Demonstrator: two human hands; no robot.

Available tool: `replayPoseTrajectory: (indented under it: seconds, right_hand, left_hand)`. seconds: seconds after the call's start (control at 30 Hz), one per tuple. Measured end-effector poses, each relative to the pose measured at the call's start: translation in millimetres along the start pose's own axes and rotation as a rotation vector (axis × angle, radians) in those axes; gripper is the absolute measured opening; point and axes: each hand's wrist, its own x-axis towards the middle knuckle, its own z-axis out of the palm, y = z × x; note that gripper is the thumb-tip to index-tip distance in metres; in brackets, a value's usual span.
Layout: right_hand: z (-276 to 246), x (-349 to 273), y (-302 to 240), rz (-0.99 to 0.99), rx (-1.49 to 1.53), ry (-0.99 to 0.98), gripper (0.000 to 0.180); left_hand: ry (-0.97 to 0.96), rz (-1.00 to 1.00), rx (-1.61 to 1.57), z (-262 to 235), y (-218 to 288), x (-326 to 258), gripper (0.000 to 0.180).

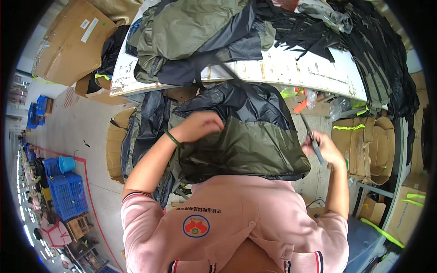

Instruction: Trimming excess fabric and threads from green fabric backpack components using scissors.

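Observation:
A green and black fabric bag lies across my lap, reaching up to the table's near edge. It looks like thin, shiny nylon with creases. My left hand, slightly blurred, is over the bag's upper left part with its fingers curled in. Whatever those fingers pinch, if anything, is hidden. To the right of the bag, my right hand is closed round a pair of scissors. Their narrow dark blades point up and away, beside the bag's right edge and apart from it.
More green and black fabric pieces are heaped on the white worn table. Black straps and dark strips lie at its far right. Cardboard boxes stand left and right. Blue crates sit farther left.

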Motion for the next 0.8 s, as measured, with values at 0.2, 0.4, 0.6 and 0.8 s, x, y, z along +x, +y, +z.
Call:
replayPoseTrajectory:
  seconds: [0.2, 0.4, 0.6, 0.8]
  right_hand:
    - [30, 88, 36, -0.343, -0.080, 0.223, 0.030]
    - [44, 106, 43, -0.271, 0.068, 0.249, 0.032]
    - [54, 105, 55, -0.367, -0.173, 0.348, 0.038]
    - [44, 104, 46, -0.259, -0.032, 0.324, 0.034]
  left_hand:
    - [0.193, -0.061, 0.586, -16, -41, -10, 0.028]
    - [0.143, -0.128, 0.438, -24, -51, -14, 0.032]
    - [0.116, -0.159, 0.392, -28, -53, -15, 0.033]
    - [0.106, -0.160, 0.328, -35, -78, -27, 0.032]
